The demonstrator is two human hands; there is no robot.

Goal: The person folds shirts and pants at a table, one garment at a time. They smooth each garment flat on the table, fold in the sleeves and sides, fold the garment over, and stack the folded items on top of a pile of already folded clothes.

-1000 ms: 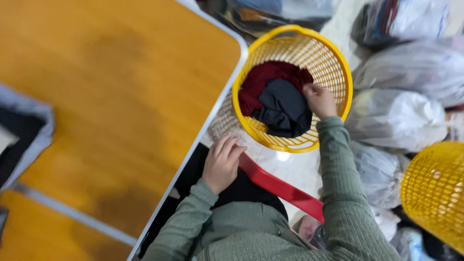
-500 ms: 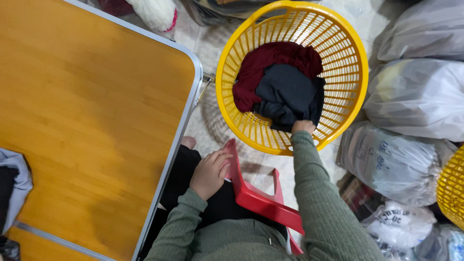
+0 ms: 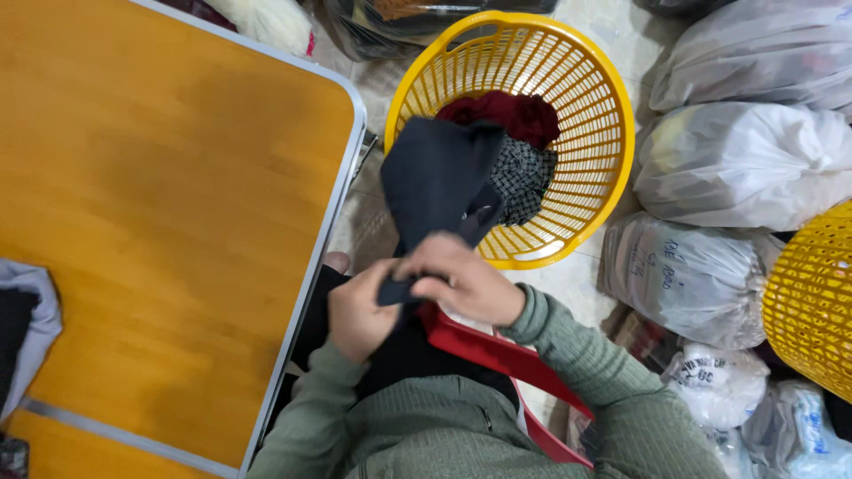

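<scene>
Both hands are closed on the same dark navy garment (image 3: 439, 182), left hand (image 3: 359, 315) and right hand (image 3: 466, 284) pinching its lower edge. It's lifted just in front of the yellow laundry basket (image 3: 603, 191), which has a maroon cloth (image 3: 510, 115) and a checkered cloth (image 3: 524, 177) inside. The wooden table (image 3: 169, 204) is left of the basket.

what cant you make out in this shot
Head view only:
- Dark garment: its kind is unclear, bunched in the left hand and right hand.
- Yellow basket: bottom covered by clothes.
- Second basket: cut by right edge.
- Bags: contents veiled by plastic.
</scene>
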